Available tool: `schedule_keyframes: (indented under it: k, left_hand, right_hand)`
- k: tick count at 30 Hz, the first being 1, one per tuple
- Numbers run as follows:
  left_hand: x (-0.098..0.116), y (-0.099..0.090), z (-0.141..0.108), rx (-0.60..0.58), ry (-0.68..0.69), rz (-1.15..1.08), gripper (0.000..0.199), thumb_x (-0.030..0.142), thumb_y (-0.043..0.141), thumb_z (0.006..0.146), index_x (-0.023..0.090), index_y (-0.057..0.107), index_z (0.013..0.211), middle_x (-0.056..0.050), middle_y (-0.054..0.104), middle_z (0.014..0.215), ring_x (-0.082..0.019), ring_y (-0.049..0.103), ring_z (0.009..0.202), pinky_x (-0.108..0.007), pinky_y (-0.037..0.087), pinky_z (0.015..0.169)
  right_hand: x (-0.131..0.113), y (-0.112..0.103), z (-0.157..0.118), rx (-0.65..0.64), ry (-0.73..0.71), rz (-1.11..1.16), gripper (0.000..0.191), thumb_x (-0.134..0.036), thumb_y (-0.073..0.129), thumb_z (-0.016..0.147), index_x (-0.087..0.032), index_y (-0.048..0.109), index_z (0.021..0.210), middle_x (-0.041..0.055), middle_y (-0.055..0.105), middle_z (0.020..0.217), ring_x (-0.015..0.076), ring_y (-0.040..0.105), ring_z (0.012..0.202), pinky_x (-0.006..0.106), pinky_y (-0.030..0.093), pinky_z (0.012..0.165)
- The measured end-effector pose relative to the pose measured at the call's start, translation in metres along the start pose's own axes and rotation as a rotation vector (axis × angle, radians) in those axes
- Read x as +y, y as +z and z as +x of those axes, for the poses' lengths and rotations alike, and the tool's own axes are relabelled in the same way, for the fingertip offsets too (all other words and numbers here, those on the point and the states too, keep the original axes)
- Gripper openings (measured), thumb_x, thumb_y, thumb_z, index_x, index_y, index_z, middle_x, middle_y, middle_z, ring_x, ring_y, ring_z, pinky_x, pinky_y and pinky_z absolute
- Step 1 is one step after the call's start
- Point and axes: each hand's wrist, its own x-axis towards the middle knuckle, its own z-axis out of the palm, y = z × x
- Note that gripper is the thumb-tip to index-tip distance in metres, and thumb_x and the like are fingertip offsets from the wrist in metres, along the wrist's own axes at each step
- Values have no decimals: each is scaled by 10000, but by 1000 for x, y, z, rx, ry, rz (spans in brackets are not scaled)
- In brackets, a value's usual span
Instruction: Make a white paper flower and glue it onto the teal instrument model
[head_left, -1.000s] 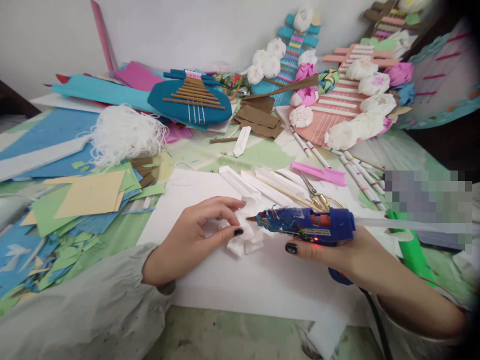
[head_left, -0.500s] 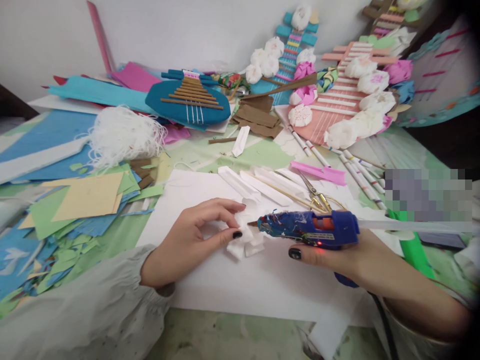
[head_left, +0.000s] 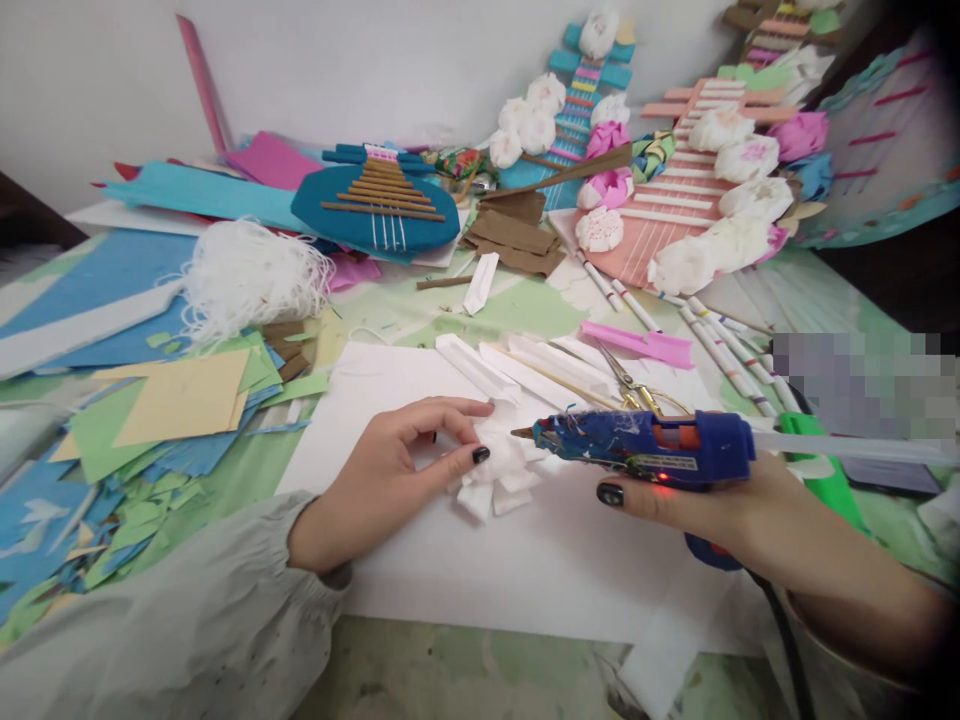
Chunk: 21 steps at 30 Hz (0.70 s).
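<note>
The blue hot-glue gun with its stringy, glue-smeared barrel now sits farther right than half a second ago, its metal nozzle drawn back toward the right side of the crumpled white paper piece; whether tip and paper touch is unclear. This looks like a short pause or shift between dabs of glue. The right hand is wrapped around the gun's grip, while the left hand stays at the paper's left side, thumb and forefinger slightly parted over it; whether they pinch it cannot be told. The paper piece lies mid-way on a large white sheet, whose near part is bare and offers the most open room. The far side is tighter: folded white paper strips and gold-handled metal scissors lie just beyond the gun, and its black power cord runs off toward the near edge.
</note>
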Motion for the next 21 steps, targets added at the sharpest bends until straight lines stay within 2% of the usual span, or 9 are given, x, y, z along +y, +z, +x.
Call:
schedule_keyframes:
  k: [3,7,11,13,17,21]
  left_hand:
    - [3,3,2,18,-58,-4,77,248,612,788,183,615,747,-65,664,1111,-218,587,1088,-343,454,915]
    - [5,6,3,36,-82,21,72,221,614,769,183,601,710,-47,677,1038,-213,601,1042,-336,452,864]
    - [5,7,4,47,-90,14,59,185,611,751,181,579,702,-33,680,931,-207,600,1022,-331,449,839]
    - [5,8,5,55,-92,5,57,174,609,746,180,569,705,-29,675,891,-207,598,1018,-333,449,838]
    - [5,8,5,71,-83,4,55,146,600,741,180,563,720,-30,668,942,-197,605,984,-329,454,810]
    - [5,8,4,75,12,49,103,99,569,744,193,603,768,-29,641,1040,-183,583,1019,-304,449,796]
  right_hand:
    - [2,-1,1,-18,23,-1,371,-445,706,674,-304,718,1016,-5,641,587,222,629,628,269,503,456]
    - [4,-1,1,-30,2,10,408,-456,684,687,-292,700,1060,1,633,593,217,621,643,258,483,456]
    - [5,-2,-1,-40,54,35,430,-452,689,675,-303,689,1078,-23,572,509,151,507,455,204,343,321]
    - [5,-2,-1,-32,75,43,434,-444,706,654,-300,695,1064,-21,579,531,126,457,419,192,304,303]
    - [4,-2,-1,-27,152,49,417,-465,725,617,-294,716,998,-17,575,556,93,378,383,184,277,294]
    - [3,-2,-1,-32,163,40,418,-494,706,631,-304,709,1003,-41,488,479,73,281,353,177,211,277]
